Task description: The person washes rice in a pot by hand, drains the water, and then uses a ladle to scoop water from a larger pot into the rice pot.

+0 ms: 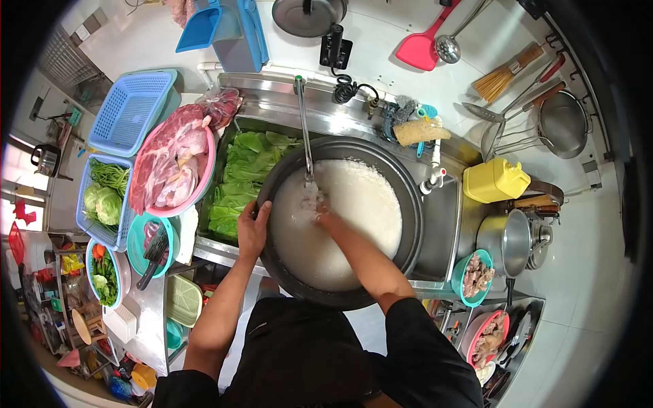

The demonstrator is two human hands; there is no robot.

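Note:
A large dark round pot [413,224] rests over the sink, full of cloudy white water with rice [374,187] showing along its right side. From the metal faucet [304,122] a stream runs into the pot. My left hand [253,231] grips the pot's left rim, thumb and fingers on the edge. My right hand [322,213] is dipped into the cloudy water just below the stream; its fingers are hidden by water and splash. Green leafy vegetables [248,170] fill the sink basin left of the pot.
Left of the sink are a pink basin of raw meat [173,160], a blue basket of greens [102,197] and a cleaver [154,255] across a teal bowl. On the right stand a yellow jug [495,180], a steel pot [502,238] and a teal bowl of meat pieces [476,277].

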